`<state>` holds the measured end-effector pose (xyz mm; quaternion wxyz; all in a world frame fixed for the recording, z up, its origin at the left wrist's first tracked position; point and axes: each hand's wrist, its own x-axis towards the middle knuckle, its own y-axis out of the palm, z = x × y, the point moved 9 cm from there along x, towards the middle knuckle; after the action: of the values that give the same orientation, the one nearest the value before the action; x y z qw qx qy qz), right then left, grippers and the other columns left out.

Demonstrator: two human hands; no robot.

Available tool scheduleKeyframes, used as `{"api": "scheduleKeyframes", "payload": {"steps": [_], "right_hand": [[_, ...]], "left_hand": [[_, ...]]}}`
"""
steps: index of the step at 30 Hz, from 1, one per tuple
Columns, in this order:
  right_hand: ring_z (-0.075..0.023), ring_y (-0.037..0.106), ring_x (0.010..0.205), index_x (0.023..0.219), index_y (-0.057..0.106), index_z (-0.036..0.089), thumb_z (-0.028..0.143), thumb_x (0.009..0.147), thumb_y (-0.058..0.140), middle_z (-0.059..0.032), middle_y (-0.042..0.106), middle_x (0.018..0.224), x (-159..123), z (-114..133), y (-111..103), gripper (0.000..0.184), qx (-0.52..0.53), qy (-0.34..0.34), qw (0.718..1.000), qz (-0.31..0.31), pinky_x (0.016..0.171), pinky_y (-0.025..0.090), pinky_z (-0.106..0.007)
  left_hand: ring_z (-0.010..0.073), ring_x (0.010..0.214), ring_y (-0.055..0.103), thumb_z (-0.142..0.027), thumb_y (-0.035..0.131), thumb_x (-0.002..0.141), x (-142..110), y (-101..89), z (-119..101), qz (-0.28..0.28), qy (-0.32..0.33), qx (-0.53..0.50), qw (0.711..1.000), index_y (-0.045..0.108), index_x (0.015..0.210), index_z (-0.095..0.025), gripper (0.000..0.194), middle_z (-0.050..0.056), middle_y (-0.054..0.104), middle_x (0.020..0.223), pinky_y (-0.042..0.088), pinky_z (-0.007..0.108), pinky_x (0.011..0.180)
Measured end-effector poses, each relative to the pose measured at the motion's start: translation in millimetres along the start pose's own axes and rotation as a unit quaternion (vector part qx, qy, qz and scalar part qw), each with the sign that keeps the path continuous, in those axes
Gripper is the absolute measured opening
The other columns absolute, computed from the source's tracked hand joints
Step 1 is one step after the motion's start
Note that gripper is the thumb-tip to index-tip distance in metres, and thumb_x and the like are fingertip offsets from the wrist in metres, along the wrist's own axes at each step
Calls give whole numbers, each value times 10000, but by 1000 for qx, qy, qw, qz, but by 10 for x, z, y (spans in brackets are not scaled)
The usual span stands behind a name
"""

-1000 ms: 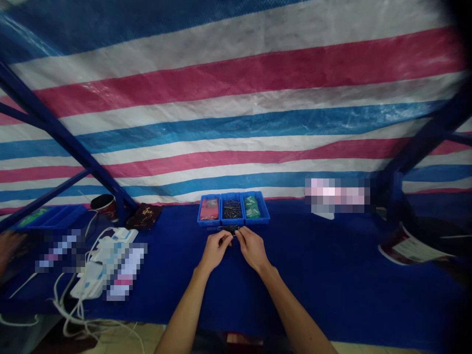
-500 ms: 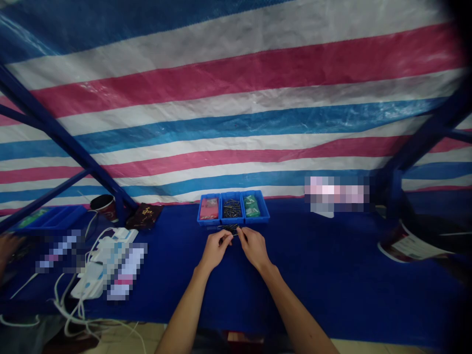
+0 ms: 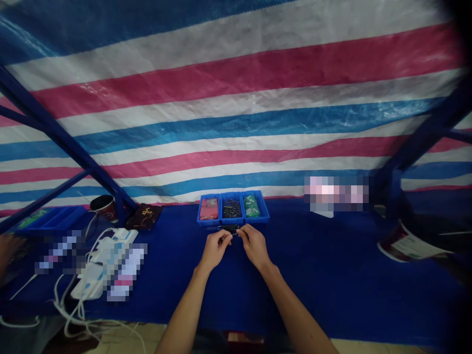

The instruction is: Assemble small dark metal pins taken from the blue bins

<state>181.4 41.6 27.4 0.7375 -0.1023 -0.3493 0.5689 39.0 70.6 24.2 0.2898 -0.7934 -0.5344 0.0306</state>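
Note:
My left hand (image 3: pixel 215 249) and my right hand (image 3: pixel 254 245) meet over the blue table cloth (image 3: pixel 313 275), fingers pinched together around small thin dark pieces between them. A little heap of dark pins (image 3: pixel 229 228) lies just beyond my fingertips. Right behind it stand three small blue bins in a row: one with red parts (image 3: pixel 209 209), one with dark pins (image 3: pixel 232 209), one with green parts (image 3: pixel 252 206).
A white power strip with cables (image 3: pixel 105 258) lies at the left, with a dark cup (image 3: pixel 103 204), a dark packet (image 3: pixel 145 216) and a blue tray (image 3: pixel 55 217) behind it. Another person's hand (image 3: pixel 9 246) shows at the far left edge. Blue frame posts stand at both sides.
My hands have shifted only slightly; the right fingertips moved a little toward the pin heap. Nothing else has moved.

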Motion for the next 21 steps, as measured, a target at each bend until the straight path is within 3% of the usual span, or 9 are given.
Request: {"api": "scheduleKeyframes", "payload": {"steps": [10, 15, 21], "right_hand": [[-186, 629, 798, 830, 644, 221, 224, 957, 516, -29, 663, 859, 29, 11, -26, 180, 87, -12, 996, -8, 760, 455, -277], [-187, 643, 804, 885, 660, 224, 207, 937, 523, -36, 679, 911, 30, -9, -49, 148, 108, -7, 994, -2, 730, 479, -272], [-199, 630, 803, 927, 676, 210, 299, 965, 506, -71, 675, 951, 67, 23, -279, 196, 84, 24, 993, -82, 724, 487, -288]], "left_hand": [[123, 586, 569, -373, 541, 964, -5, -30, 68, -18, -17, -10, 1000, 657, 827, -158, 280, 5, 657, 678, 401, 206, 587], [122, 573, 549, -415, 521, 972, -11, -38, 90, -26, -26, -24, 999, 650, 834, -161, 317, 5, 640, 675, 399, 206, 575], [127, 571, 547, -473, 502, 971, -5, -118, 140, -69, -43, -73, 994, 640, 882, -161, 352, 4, 611, 667, 427, 214, 587]]}}
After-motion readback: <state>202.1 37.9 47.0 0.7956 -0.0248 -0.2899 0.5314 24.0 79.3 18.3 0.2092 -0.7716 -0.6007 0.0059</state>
